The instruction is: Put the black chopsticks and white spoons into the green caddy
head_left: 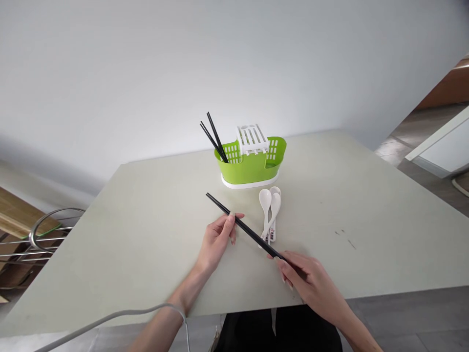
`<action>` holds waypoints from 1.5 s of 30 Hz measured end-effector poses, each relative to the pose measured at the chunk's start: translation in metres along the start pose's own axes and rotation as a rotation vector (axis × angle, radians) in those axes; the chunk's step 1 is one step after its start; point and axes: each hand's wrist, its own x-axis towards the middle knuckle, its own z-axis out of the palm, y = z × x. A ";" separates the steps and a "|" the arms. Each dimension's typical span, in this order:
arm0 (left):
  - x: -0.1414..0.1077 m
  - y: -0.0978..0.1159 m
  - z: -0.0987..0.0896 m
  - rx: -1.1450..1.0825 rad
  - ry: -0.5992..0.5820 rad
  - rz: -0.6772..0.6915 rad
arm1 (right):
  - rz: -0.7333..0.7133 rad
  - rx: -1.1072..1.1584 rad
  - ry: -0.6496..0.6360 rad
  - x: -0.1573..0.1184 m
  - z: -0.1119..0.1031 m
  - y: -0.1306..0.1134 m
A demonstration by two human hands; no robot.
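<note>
Between my two hands, a pair of black chopsticks [252,233] is held slanting above the table. My left hand [219,237] pinches them near the middle, thumb on top. At their lower right end, my right hand [306,276] grips them between thumb and fingers. Just beyond, several white spoons [271,205] lie in a small overlapping pile, their handles toward me and partly behind the chopsticks. Farther back stands a green utensil basket [249,168] with a white base and a white slotted holder [252,139] on it. More black chopsticks [214,139] lean in its left compartment.
The pale table [164,210] reaches back to a white wall [183,63]. A grey cable [120,313] crosses over my left forearm. A metal rack [47,239] stands beyond the table's left edge, and white furniture [443,142] is at the far right.
</note>
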 end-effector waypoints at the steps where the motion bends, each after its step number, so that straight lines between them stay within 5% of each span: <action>1: 0.000 0.001 0.000 0.002 0.011 -0.002 | -0.001 0.001 0.001 0.000 0.000 0.000; 18: -0.004 0.018 0.002 -0.077 0.086 0.020 | -0.029 -0.007 0.003 0.002 -0.002 0.003; 27: 0.000 0.043 -0.016 0.021 0.059 0.106 | -0.006 0.096 0.000 0.001 -0.003 0.003; 38: 0.078 0.156 -0.081 -0.001 0.478 0.552 | 0.001 0.044 -0.001 0.002 0.001 0.010; 45: 0.136 0.162 -0.091 0.150 0.576 0.438 | -0.035 0.056 -0.008 0.002 0.000 0.005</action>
